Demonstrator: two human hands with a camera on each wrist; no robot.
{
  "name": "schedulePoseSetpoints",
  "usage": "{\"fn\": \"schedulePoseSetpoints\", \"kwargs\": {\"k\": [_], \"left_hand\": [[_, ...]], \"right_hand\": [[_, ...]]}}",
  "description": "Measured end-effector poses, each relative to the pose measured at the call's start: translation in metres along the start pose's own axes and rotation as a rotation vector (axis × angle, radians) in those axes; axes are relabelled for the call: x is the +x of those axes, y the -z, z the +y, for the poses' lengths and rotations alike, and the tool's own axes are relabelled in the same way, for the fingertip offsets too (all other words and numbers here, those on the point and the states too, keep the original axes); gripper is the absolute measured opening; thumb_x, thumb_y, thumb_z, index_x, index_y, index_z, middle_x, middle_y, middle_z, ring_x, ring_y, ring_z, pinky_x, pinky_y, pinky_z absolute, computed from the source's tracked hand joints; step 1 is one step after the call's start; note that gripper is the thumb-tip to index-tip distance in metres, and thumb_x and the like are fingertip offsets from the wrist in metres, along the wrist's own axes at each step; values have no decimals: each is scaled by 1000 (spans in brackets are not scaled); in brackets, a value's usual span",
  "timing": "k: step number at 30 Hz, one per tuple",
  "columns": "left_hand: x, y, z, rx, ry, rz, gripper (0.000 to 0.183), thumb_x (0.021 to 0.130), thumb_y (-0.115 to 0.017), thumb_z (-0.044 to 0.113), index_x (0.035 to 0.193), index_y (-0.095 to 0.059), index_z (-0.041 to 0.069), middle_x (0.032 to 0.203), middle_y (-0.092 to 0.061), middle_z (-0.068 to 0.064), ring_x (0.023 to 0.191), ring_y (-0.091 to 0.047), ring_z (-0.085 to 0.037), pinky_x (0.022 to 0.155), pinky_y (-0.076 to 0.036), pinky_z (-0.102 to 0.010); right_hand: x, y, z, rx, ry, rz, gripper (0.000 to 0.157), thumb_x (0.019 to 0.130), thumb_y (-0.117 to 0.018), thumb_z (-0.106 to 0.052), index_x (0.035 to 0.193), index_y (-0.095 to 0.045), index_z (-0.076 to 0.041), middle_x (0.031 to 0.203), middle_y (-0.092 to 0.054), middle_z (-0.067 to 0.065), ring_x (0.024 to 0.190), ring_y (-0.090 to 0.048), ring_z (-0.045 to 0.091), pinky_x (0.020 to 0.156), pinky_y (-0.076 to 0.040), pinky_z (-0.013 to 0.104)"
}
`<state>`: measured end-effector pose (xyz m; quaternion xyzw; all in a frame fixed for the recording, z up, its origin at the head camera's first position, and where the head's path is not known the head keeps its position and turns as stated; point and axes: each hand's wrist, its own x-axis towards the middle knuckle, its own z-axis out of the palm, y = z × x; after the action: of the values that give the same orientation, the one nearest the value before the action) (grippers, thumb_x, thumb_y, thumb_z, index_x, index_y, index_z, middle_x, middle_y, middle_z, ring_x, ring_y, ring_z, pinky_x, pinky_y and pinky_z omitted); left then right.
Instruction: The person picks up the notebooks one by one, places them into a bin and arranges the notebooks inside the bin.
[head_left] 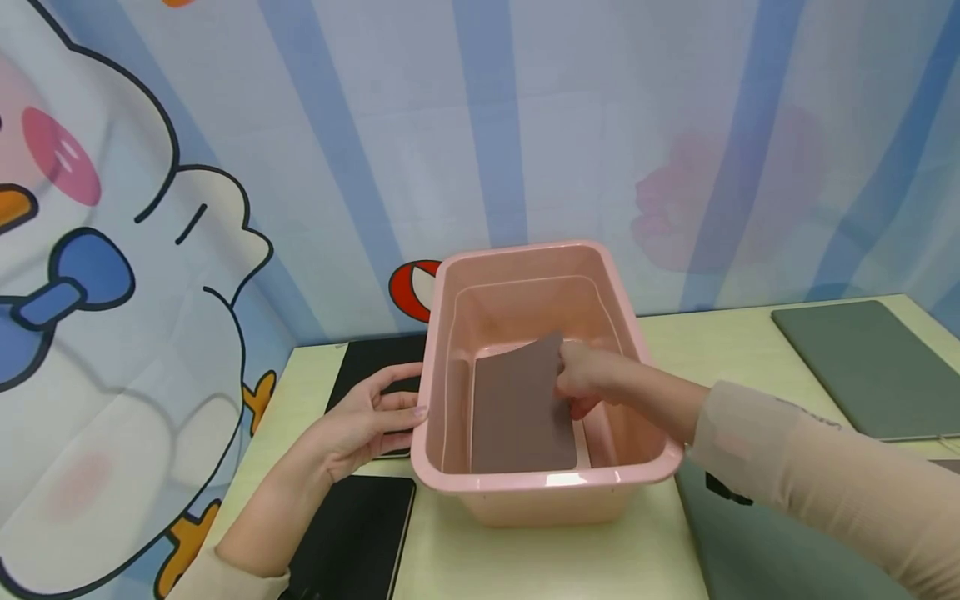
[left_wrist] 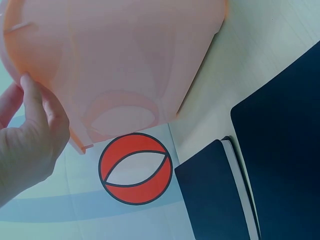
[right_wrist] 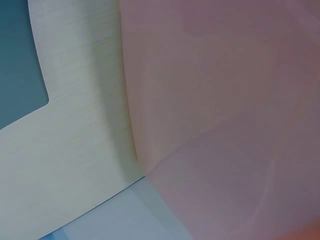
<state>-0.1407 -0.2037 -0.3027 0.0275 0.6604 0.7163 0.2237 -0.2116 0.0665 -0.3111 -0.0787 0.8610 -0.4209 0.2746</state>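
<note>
A pink plastic basin (head_left: 525,482) stands on the table, its inside facing me. My left hand (head_left: 367,425) holds the basin's left rim, thumb and fingers at the edge; the left wrist view shows this hand (left_wrist: 32,125) beside the basin's pink outer wall (left_wrist: 135,60). Inside the basin lies a flat grey-brown notebook (head_left: 517,408) with rounded corners, its upper right part bent up. My right hand (head_left: 588,375) reaches in over the right rim and grips the notebook's right edge. The right wrist view shows mostly the basin's wall (right_wrist: 210,90); the right hand is hidden there.
Black notebooks (head_left: 352,533) lie left of the basin, one partly behind my left hand. On the right lie a grey-green notebook (head_left: 870,367) and another grey-green one (head_left: 795,542) under my right forearm. A patterned blue curtain (head_left: 570,150) hangs along the table's back edge.
</note>
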Motion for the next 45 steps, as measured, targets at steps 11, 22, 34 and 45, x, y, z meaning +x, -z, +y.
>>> {"fn": "schedulePoseSetpoints", "kwargs": {"k": [11,22,34,45], "left_hand": [[0,0,0,-15,1,-10,66,87,-59,-4,142,-24,1,101,-64,-8,87,-66,-18,79,-55,-32],[1,1,0,-8,3,-9,67,87,-61,-3,142,-23,1,103,-64,-10,88,-66,-19,80,-54,-34],[0,1,0,-15,-2,-10,67,87,-61,-3,142,-23,0,102,-64,-9,88,-66,-19,79,-55,-33],[1,1,-1,-9,4,4,66,87,-60,-3,142,-23,1,103,-64,-10,89,-66,-19,81,-54,-35]], "right_hand": [[-2,6,-3,-44,6,36,34,84,-51,3,114,-40,17,75,-52,17,49,-55,14,55,-57,30],[-14,35,-13,60,44,-58,39,91,-51,-3,123,-41,15,76,-60,16,60,-63,16,61,-58,33],[-37,62,-19,119,88,-170,42,87,-59,-9,124,-47,8,85,-61,11,71,-62,16,65,-57,29],[-49,74,-18,60,153,-166,46,85,-64,-14,125,-50,4,89,-62,8,76,-63,16,71,-56,31]]}}
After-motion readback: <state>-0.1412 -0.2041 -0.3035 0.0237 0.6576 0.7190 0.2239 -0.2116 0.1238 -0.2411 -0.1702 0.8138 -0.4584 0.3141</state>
